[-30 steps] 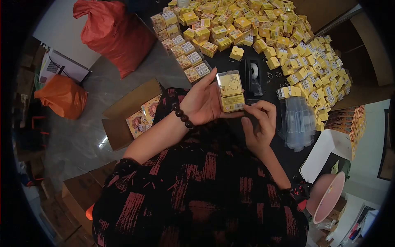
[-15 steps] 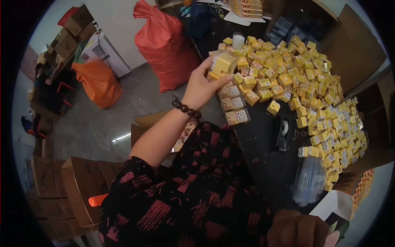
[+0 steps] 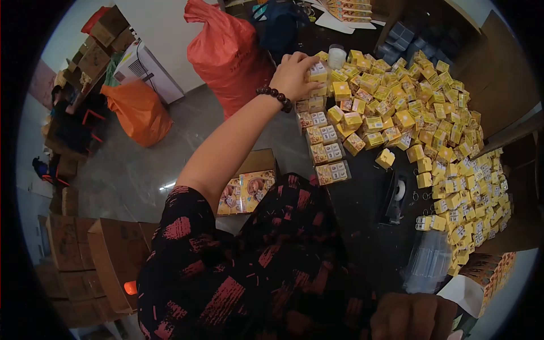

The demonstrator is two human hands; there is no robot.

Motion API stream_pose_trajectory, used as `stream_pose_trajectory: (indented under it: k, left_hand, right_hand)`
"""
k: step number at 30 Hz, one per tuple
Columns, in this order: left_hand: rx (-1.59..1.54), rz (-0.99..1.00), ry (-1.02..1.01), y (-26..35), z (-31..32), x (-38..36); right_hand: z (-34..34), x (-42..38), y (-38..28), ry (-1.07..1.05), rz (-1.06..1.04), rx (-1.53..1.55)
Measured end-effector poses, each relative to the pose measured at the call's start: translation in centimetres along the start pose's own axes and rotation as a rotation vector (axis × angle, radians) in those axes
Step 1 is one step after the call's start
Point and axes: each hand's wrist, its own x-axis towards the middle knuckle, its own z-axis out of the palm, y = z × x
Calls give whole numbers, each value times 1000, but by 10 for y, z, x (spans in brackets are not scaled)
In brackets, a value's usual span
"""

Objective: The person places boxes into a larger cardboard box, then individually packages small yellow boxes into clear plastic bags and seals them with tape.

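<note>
My left hand (image 3: 293, 76), wearing a dark bead bracelet, curls around a clear-wrapped pack of small boxes (image 3: 319, 72) with white printed tops. It is at the far end of a row of similar clear packs (image 3: 326, 153) along the table's left edge. To the right of that hand spreads a large heap of small yellow boxes (image 3: 374, 122). At the bottom edge my right hand (image 3: 412, 317) is dim and closed, its fingers bent; anything in it is hidden. Beyond it lies a stack of clear plastic sleeves (image 3: 426, 263).
A black tape dispenser (image 3: 393, 198) stands on the dark table (image 3: 362, 226). A white cup (image 3: 336, 56) sits behind the heap. Red (image 3: 226, 56) and orange (image 3: 136, 113) sacks are on the floor. An open carton (image 3: 246, 190) with printed packs stands by my lap.
My left hand has moved away from me with the pack, to the row's far end, and the pack's white printed side now faces up. My right hand stays low and closed.
</note>
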Motion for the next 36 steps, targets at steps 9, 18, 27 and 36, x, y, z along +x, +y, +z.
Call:
stream_pose_trajectory:
  k: [9, 18, 27, 36]
  left_hand:
    - [-468, -131, 20, -20, 5, 2]
    - [-1041, -320, -80, -44, 39, -28]
    - [-1110, -480, -25, -40, 95, -67]
    - [-942, -512, 102, -36, 116, -79]
  right_hand:
    - [5, 0, 11, 123, 69, -3]
    - [23, -11, 22, 291, 97, -22]
    - [48, -22, 23, 452, 61, -68]
    - [73, -29, 3, 516, -1, -236]
